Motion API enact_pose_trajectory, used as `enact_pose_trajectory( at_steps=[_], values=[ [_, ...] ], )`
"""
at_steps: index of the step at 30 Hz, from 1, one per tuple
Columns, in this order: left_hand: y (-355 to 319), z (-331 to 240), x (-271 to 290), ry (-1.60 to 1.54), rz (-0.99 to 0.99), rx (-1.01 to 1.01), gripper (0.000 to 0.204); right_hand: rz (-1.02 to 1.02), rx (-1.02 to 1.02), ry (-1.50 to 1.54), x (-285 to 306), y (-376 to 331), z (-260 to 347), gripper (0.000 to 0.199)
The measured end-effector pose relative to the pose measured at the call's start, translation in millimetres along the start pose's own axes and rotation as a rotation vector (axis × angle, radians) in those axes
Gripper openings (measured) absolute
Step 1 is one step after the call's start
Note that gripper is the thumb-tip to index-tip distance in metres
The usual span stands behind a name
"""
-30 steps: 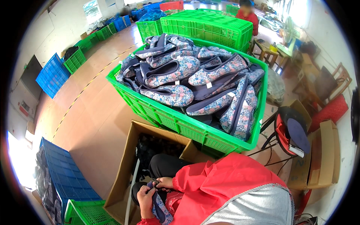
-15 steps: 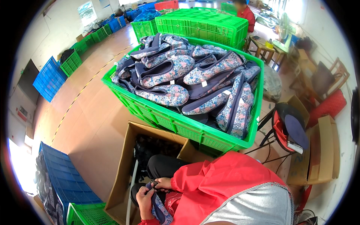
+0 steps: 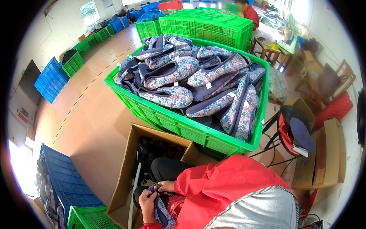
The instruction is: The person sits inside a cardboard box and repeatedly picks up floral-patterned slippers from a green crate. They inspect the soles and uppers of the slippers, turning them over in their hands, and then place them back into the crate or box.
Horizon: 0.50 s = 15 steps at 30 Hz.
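Low in the head view, over my lap, my left hand (image 3: pixel 146 202) is closed on a floral slipper (image 3: pixel 163 214) with a dark navy lining. The slipper hangs down from my fingers toward the red sleeve. Close beside it, my right hand (image 3: pixel 167 186) is closed on a small dark tool (image 3: pixel 157 186) held against the slipper's upper end. The tool's exact kind is too small to make out. Ahead of me, a green crate (image 3: pixel 183 119) is heaped with matching floral slippers (image 3: pixel 171 72), several with small white tags.
An open cardboard box (image 3: pixel 124 171) with dark scraps stands by my knees, a white pole (image 3: pixel 134 194) along it. Blue crate (image 3: pixel 70 179) and green crate (image 3: pixel 91 218) are at lower left. A stool (image 3: pixel 286 129) and another carton (image 3: pixel 329 152) stand right. A person in red (image 3: pixel 251 17) sits far back.
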State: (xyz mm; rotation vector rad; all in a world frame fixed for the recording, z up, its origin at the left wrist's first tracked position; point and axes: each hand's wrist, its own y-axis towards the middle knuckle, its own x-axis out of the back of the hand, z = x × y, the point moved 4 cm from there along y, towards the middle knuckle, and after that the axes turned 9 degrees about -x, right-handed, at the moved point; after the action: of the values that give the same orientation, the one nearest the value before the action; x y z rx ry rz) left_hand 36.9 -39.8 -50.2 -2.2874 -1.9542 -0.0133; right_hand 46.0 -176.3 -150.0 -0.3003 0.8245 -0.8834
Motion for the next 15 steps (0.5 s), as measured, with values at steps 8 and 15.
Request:
enact_pose_trajectory(
  at_steps=[8, 15],
  values=[
    [1.1, 3.3, 0.4, -0.005, 0.004, 0.01, 0.013, -0.003, 0.002, 0.027, 2.7, 1.6, -3.6, 0.032],
    [1.3, 4.8, 2.1, 0.028, 0.008, 0.018, 0.012, -0.006, -0.014, 0.011, -2.9, -12.3, 7.2, 0.028]
  ],
)
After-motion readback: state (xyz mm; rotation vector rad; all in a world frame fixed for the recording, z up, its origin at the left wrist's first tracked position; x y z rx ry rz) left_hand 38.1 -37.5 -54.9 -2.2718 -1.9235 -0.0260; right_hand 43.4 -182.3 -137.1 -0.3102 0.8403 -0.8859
